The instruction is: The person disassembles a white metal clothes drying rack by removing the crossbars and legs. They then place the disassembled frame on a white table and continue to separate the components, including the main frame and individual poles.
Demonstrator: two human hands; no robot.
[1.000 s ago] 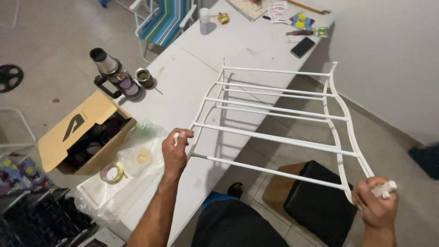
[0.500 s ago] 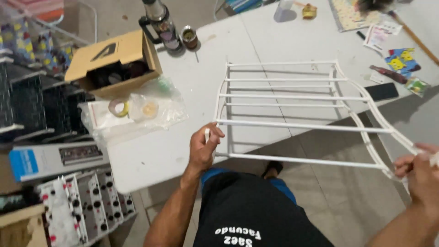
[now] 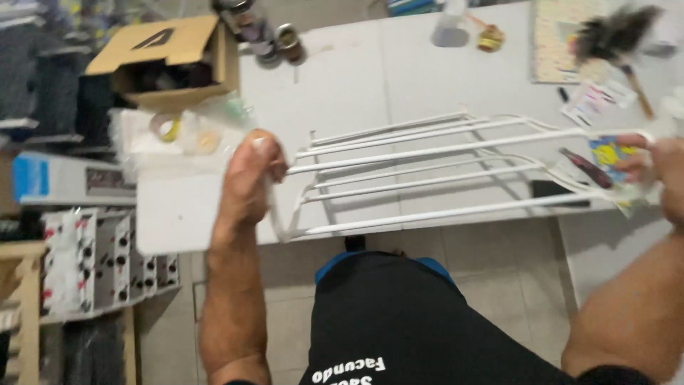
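Note:
A white wire rack (image 3: pixel 442 167) of long parallel bars hangs tilted over the near edge of a white table (image 3: pixel 342 85). My left hand (image 3: pixel 249 178) grips its left end frame. Its right end, at the right edge of the view, sits in the grip of my right hand (image 3: pixel 659 171). The picture is blurred by motion.
An open cardboard box (image 3: pixel 167 60) and clear plastic bags with tape rolls (image 3: pixel 178 132) lie at the table's left end. Dark jars (image 3: pixel 274 39) stand behind. Papers, a pen, a feather duster (image 3: pixel 616 32) and a dark phone (image 3: pixel 552 189) lie at right. Crates (image 3: pixel 92 260) stand on the floor at left.
The rack has been lifted and tipped, its bars now seen flatter and nearer to me. Both hands kept their grip. The camera swung so the table lies square across the view.

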